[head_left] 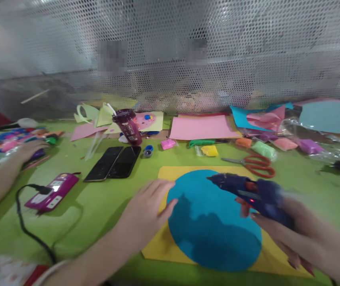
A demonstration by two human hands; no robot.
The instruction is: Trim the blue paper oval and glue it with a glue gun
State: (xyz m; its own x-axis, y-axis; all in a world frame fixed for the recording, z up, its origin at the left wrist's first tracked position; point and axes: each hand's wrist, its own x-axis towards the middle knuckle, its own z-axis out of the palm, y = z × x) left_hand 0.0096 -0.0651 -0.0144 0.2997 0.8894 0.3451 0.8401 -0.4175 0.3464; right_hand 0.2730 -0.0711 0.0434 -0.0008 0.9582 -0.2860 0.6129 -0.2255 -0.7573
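A dark blue hot glue gun (247, 188) with a small red light is gripped in my right hand (304, 234), its nozzle pointing left above a blue paper circle (214, 222). The circle lies on a yellow sheet (158, 242) on the green table. My left hand (148, 208) rests palm down at the left edge of the circle, fingers stretched out and thumb apart, holding nothing. Just beyond the yellow sheet lie orange-handled scissors (257, 163).
Farther back are pink sheets (201, 127), a purple cup (130, 126) and bagged clay (209, 150). Two phones (125, 162) lie left of centre, near a magenta power strip (55, 192) with a black cord. Another person's hand (28, 150) reaches in at far left. Perforated metal (170, 51) stands behind.
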